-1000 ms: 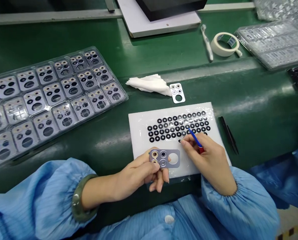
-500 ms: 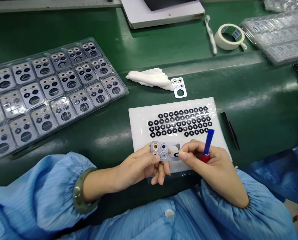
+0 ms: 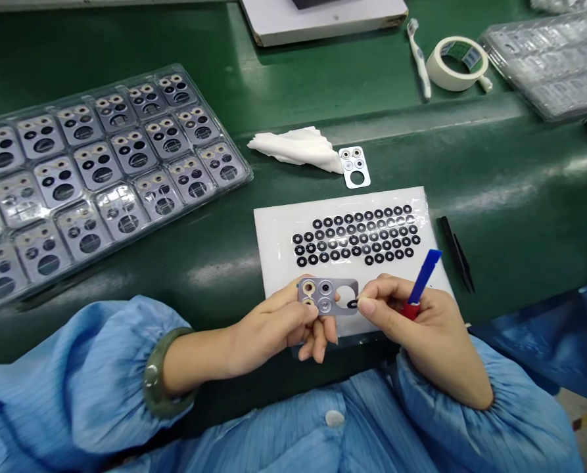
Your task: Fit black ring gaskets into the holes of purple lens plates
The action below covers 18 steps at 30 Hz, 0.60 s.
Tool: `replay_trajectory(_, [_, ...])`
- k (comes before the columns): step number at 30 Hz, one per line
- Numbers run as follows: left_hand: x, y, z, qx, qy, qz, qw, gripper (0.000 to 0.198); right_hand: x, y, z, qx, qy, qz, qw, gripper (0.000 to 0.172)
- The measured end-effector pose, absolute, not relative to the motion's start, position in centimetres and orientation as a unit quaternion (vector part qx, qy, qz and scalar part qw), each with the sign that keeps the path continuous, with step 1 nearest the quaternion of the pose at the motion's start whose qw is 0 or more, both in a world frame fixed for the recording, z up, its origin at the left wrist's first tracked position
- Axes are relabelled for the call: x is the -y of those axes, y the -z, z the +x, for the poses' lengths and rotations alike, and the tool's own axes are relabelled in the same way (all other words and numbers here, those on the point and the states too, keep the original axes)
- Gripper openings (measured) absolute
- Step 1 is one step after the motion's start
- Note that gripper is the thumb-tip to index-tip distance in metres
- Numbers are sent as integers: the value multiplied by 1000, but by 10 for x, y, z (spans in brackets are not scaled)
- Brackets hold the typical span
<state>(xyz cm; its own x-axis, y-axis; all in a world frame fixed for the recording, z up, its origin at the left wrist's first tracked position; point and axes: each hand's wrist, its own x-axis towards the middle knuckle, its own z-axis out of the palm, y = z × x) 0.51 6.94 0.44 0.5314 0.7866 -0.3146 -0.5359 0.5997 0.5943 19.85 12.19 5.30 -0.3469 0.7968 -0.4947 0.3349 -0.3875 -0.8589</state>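
My left hand (image 3: 268, 332) pinches a small grey metal plate (image 3: 317, 297) by its left end. The plate has small ringed holes at that end and one large round hole at the other. Between the thumb and forefinger of my right hand (image 3: 424, 328) is a small black ring (image 3: 352, 304), in front of the plate's large hole. I cannot tell whether it touches the plate. A blue and red stick-like tool (image 3: 425, 276) is tucked in the same hand, its lower end hidden. Beneath both hands lies a white sheet (image 3: 278, 269) with rows of black rings (image 3: 353, 240).
On the left is a clear plastic tray (image 3: 244, 172) of similar plates. A white cloth (image 3: 298, 148) touches another plate (image 3: 365, 176) beyond the sheet. Black tweezers (image 3: 455, 253) lie to the right. Farther back are a toothbrush (image 3: 419, 60), a tape roll (image 3: 444, 75) and stacked trays (image 3: 544, 59).
My right hand has shifted slightly right with the black ring, and the blue tool leans more to the right. The plate's large hole shows more fully. The left hand keeps its hold.
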Motion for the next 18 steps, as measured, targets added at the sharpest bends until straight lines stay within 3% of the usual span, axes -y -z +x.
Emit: replay_trajectory(18, [-73,-7,5,-284,-390,179,858,13,-116,-42,203,483,-654,-547,198,20])
